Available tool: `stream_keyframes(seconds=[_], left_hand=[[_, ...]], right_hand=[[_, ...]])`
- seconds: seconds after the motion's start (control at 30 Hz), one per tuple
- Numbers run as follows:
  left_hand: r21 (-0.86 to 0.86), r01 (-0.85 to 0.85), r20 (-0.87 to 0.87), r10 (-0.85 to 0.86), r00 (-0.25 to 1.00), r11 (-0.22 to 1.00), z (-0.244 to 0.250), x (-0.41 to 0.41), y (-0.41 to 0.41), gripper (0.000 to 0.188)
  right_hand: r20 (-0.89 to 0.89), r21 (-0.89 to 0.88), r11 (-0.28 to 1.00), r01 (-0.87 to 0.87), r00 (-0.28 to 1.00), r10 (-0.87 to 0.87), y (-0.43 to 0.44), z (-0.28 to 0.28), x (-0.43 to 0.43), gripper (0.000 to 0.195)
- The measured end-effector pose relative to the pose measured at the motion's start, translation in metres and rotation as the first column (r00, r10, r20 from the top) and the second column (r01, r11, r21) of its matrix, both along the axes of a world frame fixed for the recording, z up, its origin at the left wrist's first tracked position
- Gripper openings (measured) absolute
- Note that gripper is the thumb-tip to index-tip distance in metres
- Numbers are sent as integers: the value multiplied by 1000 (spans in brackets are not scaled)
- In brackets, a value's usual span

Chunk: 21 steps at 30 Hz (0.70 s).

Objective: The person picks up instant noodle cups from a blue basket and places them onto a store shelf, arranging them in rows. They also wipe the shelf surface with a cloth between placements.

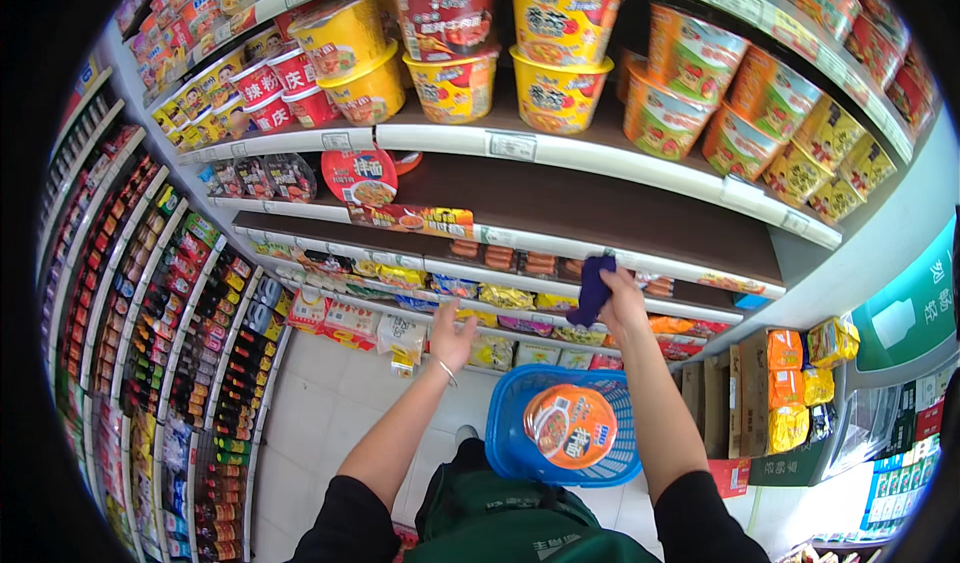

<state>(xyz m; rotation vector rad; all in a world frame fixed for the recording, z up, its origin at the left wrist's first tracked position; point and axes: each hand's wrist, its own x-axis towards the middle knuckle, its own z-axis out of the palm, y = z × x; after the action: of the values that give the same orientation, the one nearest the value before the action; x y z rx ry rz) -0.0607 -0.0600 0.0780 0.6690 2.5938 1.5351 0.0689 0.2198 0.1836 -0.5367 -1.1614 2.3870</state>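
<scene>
A crumpled dark purple cloth (593, 291) is gripped in my right hand (623, 300), in front of the edge of a lower shelf. My left hand (452, 336) is empty with its fingers apart, and a bangle circles that wrist. Below and between my forearms stands a blue plastic basket (501, 443) holding round instant noodle bowls with orange lids (576, 428). Beyond my hands, a brown shelf board (540, 203) has a red-lidded noodle bowl (360, 177) tipped on its side, with several dark-lidded bowls (289, 177) further left.
Stacked noodle tubs (564, 53) fill the shelf above. Bagged noodles (510, 295) and sausages (540, 263) line the low shelves. Cardboard boxes (754, 390) with packets stand at the right, beside a green-panelled unit (911, 308). Shelves of bottles (217, 480) run along the left.
</scene>
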Motion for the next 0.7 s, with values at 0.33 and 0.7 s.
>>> stream_keyframes(seconds=[0.33,0.7], left_hand=[[-334,-4,-543,-189,818,943,104,-136,58,65],[-269,69,-536,-209,818,961,68,-158,50,63]], right_hand=[[652,758,-100,-644,753,87,-14,42,-225,55],[382,848,-386,-363,924,-29,-30,31,-324,39]])
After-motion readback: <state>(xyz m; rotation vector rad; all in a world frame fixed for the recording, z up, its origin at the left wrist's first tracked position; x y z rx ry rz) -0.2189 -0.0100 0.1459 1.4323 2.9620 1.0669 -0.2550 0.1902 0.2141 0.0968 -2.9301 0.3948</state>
